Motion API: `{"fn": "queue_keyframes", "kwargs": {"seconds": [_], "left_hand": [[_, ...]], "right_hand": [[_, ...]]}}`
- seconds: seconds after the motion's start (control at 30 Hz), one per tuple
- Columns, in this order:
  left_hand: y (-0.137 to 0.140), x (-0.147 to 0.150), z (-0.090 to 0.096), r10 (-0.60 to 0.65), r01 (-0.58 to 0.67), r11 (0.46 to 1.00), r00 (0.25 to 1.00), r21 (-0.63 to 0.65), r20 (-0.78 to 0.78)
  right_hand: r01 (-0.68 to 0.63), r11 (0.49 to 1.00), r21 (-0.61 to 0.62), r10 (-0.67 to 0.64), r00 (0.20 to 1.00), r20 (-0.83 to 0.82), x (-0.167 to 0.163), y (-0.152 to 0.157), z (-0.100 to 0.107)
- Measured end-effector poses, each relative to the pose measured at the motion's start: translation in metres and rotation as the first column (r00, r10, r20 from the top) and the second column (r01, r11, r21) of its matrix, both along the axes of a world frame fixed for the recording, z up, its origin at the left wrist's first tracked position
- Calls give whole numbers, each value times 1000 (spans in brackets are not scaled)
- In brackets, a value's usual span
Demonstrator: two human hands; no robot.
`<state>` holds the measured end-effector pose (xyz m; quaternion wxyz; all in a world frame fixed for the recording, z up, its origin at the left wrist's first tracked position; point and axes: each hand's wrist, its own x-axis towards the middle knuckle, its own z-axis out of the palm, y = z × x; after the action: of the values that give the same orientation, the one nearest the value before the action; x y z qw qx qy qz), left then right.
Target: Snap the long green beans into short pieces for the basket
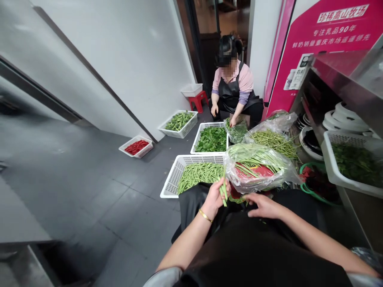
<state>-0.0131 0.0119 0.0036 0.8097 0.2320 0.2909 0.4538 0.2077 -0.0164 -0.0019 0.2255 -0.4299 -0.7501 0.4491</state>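
My left hand (216, 195) is closed around a few light green stalks (223, 192), their ends sticking out above and below the fingers. To its right is my right hand (263, 206), thumb and fingers apart, its fingertips near some green bits over my lap. I cannot make out anything in its grasp. Just beyond my left hand stands a white perforated basket (169, 181) of short cut green pieces (199, 175). A clear plastic bag (287, 175) of long green stalks (254, 155) lies open past my right hand, with something red in it.
Across from me a person (236, 85) sits handling greens in a plastic bag (237, 131). Baskets of leafy greens (211, 139), green pods (179, 120) and red peppers (137, 147) stand on the floor. On the right is a metal shelf (335, 75) with a white basket (344, 177).
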Motion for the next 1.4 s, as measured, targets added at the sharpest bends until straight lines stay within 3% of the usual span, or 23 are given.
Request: {"fn": "queue_keyframes", "kwargs": {"seconds": [0.1,0.17,0.27,0.33,0.4,0.43,0.53,0.6,0.67,0.73,0.83,0.9,0.97,1.03,1.07,1.1,1.17,1.23,1.27,1.33,1.4], "left_hand": [[-14,15,-10,-281,286,954,957,85,-67],[-21,26,-11,-283,304,945,946,123,-159],[-18,27,-4,-28,54,992,975,112,-222],[-12,21,0,180,-171,984,958,58,-222],[-5,17,-1,286,-291,957,929,12,-233],[-3,18,-4,275,-282,959,929,4,-246],[-4,31,-14,107,-100,994,934,37,-342],[-7,39,-21,-5,45,996,888,75,-459],[-8,40,-24,-81,153,984,833,88,-548],[-8,36,-25,-148,247,965,792,89,-592],[-9,30,-23,-297,444,891,722,90,-626],[-11,32,-22,-357,508,855,723,105,-592],[-12,40,-20,-310,445,881,797,158,-518],[-12,48,-21,-199,314,928,874,202,-444],[-10,50,-21,-137,237,950,903,204,-407],[-7,50,-23,-78,156,970,926,187,-369],[2,45,-26,28,1,995,961,103,-276],[10,36,-30,71,-74,997,982,-11,-176],[13,32,-31,57,-65,996,989,-57,-135],[15,27,-33,-12,4,994,997,-109,-74],[14,26,-34,-101,94,989,993,-117,-56]], "right_hand": [[151,955,-254,-233,914,-331,-7,14,12],[236,921,-308,-364,802,-474,-14,23,22],[370,877,-306,-480,666,-571,-21,22,27],[421,844,-333,-535,607,-588,-23,13,22],[384,840,-383,-541,642,-544,-26,5,13],[332,851,-408,-513,692,-507,-28,2,7],[229,879,-418,-394,843,-367,-35,3,-10],[277,916,-291,-348,908,-233,-32,7,-18],[272,961,-54,-275,959,-71,-21,10,-21],[127,980,152,-139,988,69,-4,11,-21],[-113,973,202,80,983,165,15,7,-20],[-69,989,129,59,995,80,14,3,-19],[145,989,-36,-149,980,-131,2,2,-20],[327,907,-266,-406,849,-340,-10,5,-21],[357,863,-358,-487,777,-399,-13,8,-22],[335,846,-415,-505,754,-421,-12,12,-23],[172,890,-421,-328,884,-332,-1,27,-28],[47,945,-323,-46,999,10,17,49,-36],[61,974,-219,-5,969,249,25,62,-42],[155,988,5,-125,773,622,33,91,-56],[195,977,84,-191,634,749,29,116,-72]]}}
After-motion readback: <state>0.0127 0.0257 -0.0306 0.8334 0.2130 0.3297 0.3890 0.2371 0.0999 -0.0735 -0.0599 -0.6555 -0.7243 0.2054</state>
